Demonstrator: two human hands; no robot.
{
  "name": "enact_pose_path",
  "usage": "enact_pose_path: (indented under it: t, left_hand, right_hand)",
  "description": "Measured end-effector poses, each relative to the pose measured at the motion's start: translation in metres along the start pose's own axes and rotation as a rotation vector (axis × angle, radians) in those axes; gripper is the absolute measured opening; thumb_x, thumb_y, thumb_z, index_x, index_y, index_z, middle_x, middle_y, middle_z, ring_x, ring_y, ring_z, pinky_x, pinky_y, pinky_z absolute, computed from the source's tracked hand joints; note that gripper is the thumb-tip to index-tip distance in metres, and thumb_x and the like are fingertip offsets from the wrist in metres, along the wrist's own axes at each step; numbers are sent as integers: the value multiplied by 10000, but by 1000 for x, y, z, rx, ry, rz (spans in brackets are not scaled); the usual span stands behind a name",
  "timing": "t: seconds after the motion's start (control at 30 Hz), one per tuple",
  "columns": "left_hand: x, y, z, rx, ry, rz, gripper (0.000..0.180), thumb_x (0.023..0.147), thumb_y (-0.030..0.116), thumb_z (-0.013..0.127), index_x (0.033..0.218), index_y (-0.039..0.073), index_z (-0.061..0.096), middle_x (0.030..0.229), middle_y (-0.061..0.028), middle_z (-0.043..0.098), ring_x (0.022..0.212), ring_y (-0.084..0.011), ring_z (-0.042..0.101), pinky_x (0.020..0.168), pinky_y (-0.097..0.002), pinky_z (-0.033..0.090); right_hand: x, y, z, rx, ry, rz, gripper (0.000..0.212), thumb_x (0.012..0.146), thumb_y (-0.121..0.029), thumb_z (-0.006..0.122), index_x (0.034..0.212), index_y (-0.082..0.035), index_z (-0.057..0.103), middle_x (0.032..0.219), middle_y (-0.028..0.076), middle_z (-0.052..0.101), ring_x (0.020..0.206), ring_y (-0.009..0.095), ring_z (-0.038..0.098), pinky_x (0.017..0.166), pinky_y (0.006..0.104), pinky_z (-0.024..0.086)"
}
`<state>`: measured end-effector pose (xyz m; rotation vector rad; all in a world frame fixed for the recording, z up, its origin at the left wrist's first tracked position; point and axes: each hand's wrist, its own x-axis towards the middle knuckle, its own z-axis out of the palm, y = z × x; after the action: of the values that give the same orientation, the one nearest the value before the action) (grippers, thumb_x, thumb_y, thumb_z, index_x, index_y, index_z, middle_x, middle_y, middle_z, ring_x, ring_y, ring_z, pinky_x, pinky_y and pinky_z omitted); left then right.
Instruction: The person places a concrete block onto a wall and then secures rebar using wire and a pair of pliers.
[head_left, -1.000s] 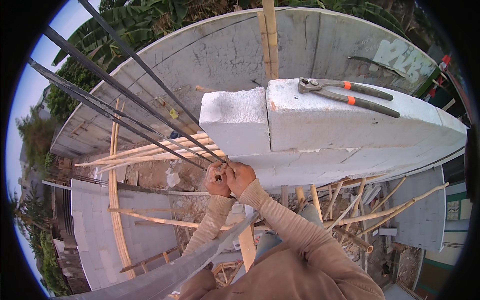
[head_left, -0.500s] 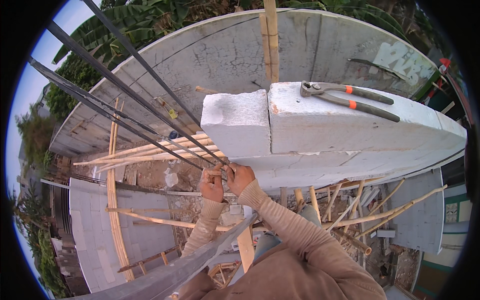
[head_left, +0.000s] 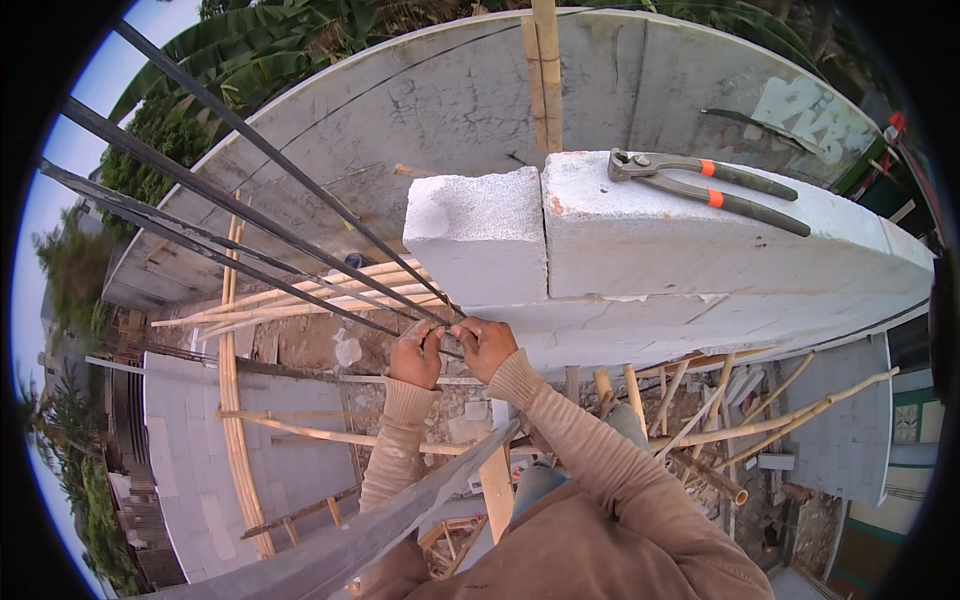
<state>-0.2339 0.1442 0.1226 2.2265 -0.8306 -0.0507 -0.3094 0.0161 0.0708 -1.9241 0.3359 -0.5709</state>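
My left hand (head_left: pixel 415 358) and my right hand (head_left: pixel 488 348) are close together at the lower ends of several dark steel reinforcing bars (head_left: pixel 275 233). Both have their fingers pinched around something thin and dark by the bars, too small to make out. The bars slant up to the far left. Just beyond my right hand, a wall of white blocks (head_left: pixel 640 245) runs off to the right, its left end a shorter block (head_left: pixel 475 215). On its top lie end-cutting pincers (head_left: pixel 705 188) with dark handles and orange bands, touched by neither hand.
A grey concrete wall (head_left: pixel 430 110) curves behind. Bamboo poles (head_left: pixel 235 400) stand at the left, and more poles (head_left: pixel 790 420) cross below the block wall. A grey plank-like bar (head_left: pixel 400 515) slants below my left forearm. Rubble lies on the ground far below.
My hands have drawn slightly apart, the left one turning so its back shows more. The pincers lie in the same place on the block wall; the view has shifted a little.
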Motion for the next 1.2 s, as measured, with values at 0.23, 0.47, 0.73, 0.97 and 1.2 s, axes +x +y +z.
enact_pose_path:
  t: [0.23,0.47,0.73,0.97,1.2]
  left_hand:
    - [-2,-15,8,-85,29,15,192,917,89,616,999,-74,679,888,-249,691,825,-382,690,711,-388,527]
    - [-5,-24,14,-188,50,-24,175,893,87,650,982,-52,707,939,-247,702,847,-361,700,759,-371,537]
    - [10,-5,12,-112,-131,-157,126,874,76,662,904,-43,690,787,-206,654,707,-350,643,648,-383,489]
    - [3,8,20,-49,18,67,133,859,83,678,815,-42,662,746,-185,615,665,-360,604,600,-393,458]
    - [1,-8,39,-38,194,169,120,863,74,662,870,-39,700,786,-165,669,734,-314,653,668,-367,498]
  right_hand:
    - [-1,20,-1,328,-46,154,257,947,-208,607,804,-2,665,613,118,588,535,221,534,564,362,441]
    - [-4,11,-11,891,-208,551,250,976,-191,601,827,0,664,578,-31,477,461,63,382,429,250,302]
    - [-9,14,-11,1257,-168,683,183,960,-183,636,887,-14,638,605,-13,482,448,53,375,394,233,265]
    - [-13,9,-16,1427,-225,815,144,973,-179,607,952,-37,628,702,3,567,452,73,408,407,240,339]
    - [-18,15,-9,-22,58,-30,261,946,-247,630,1035,-2,611,784,83,627,619,212,644,533,349,521]
